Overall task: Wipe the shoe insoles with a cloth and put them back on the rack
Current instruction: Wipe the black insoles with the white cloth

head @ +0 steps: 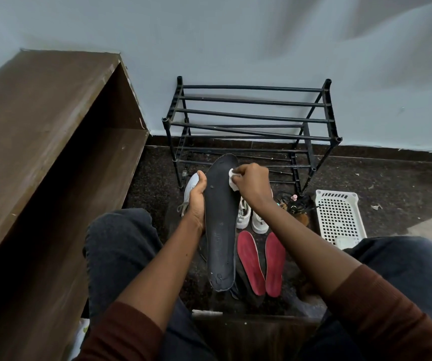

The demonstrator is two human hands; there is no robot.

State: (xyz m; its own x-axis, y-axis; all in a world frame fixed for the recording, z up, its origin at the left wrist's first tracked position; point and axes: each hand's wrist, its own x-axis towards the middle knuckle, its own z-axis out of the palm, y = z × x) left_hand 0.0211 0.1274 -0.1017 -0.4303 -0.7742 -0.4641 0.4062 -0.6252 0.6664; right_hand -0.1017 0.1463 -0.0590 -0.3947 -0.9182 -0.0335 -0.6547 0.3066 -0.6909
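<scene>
1. Two forearms in rolled-back maroon sleeves reach forward from the bottom of the head view, over knees in dark grey trousers.
2. Left hand (198, 201) is closed around the left edge of a long dark grey foam insole (221, 225), thumb lying up along that edge.
3. That insole is held above the floor between the knees, its long axis running away from the camera, rounded toe end pointing toward the rack and heel end nearest the person; it leans slightly to the right at the top.
4. Right hand (251, 182) is clenched on a small crumpled white cloth (233, 179), pressing it against the insole's right edge near the toe.
5. Faint embossed marks show near the insole's heel half, too blurred to read.
6. Two red insoles (262, 261) lie side by side on the dark speckled floor just right of the held one, toes pointing away.
7. White sneakers (251, 217) stand beyond them; another pale shoe (191, 186) sits behind the left hand.
8. Black tubular shoe rack (251, 121) stands against the pale wall, its bars bare.
9. White perforated plastic basket (338, 217) lies right of the rack; a brown wooden cabinet (40, 131) bounds the left side.
</scene>
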